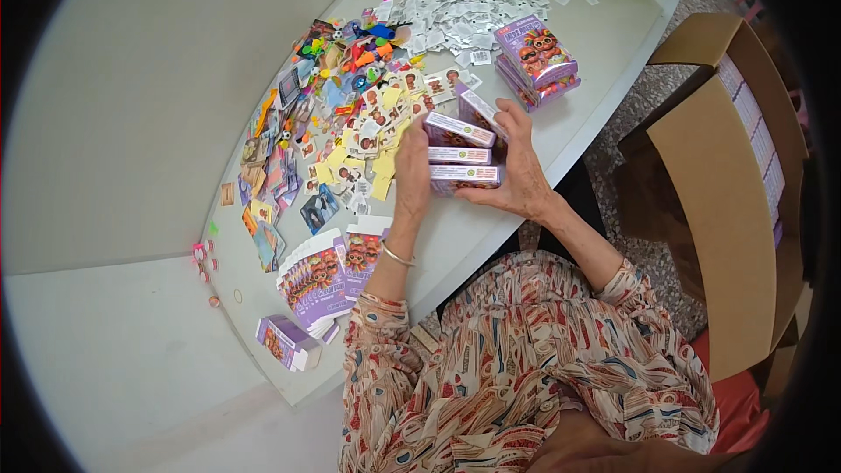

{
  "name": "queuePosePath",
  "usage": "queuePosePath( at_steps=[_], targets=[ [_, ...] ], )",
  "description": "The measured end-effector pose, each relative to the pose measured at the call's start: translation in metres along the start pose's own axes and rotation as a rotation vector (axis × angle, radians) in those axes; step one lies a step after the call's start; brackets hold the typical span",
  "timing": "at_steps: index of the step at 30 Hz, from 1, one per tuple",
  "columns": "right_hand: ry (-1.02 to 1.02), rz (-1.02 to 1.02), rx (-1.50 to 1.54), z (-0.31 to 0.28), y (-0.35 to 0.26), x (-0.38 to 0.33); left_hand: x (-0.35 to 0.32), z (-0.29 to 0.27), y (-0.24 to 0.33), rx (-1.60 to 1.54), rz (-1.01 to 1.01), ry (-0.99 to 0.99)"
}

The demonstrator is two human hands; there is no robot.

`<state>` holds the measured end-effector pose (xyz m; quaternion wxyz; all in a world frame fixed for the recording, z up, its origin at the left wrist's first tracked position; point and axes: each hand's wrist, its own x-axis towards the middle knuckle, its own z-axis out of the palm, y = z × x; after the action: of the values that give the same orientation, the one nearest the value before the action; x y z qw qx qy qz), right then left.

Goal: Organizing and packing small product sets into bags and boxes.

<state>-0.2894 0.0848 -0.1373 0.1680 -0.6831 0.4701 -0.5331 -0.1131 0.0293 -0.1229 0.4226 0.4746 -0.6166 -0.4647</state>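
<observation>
Several small purple cartons (pixel 465 177) stand in a row between my two hands, their narrow sides up. My left hand (pixel 412 166) presses along their left ends, its fingers partly hidden behind them. From the other side my right hand (pixel 527 177) curls round the row, thumb at the near carton and fingers by the far one. That far carton (pixel 480 112) leans at an angle to the others. Just beyond my right hand is a stack of purple cartons (pixel 536 57) with cartoon figures on top.
A heap of white paper slips (pixel 473 9) lies at the table's back, beside small colourful toys (pixel 363 52) and picture cards (pixel 385 114). Flattened purple cartons (pixel 311 280) and one formed carton (pixel 285 343) are at the near left. A big cardboard box (pixel 701 184) of packed cartons stands at the right.
</observation>
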Motion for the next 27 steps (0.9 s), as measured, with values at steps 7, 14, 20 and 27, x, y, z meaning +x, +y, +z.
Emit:
queuePosePath(
  at_steps=[7, 14, 20, 27],
  targets=[
    [-0.202, 0.062, -0.006, -0.018, -0.004, 0.008, -0.021, 0.002, 0.004, -0.177, -0.003, -0.149],
    [-0.136, 0.071, 0.137, -0.017, 0.001, 0.007, -0.021, 0.015, 0.011, -0.351, 0.107, -0.22],
    [-0.102, 0.104, 0.213, -0.023, 0.01, 0.005, -0.014, 0.003, 0.022, -0.399, 0.03, -0.142],
    [-0.007, 0.411, 0.949, -0.034, 0.009, 0.011, 0.002, -0.014, 0.033, -0.532, -0.169, 0.032]
  ],
)
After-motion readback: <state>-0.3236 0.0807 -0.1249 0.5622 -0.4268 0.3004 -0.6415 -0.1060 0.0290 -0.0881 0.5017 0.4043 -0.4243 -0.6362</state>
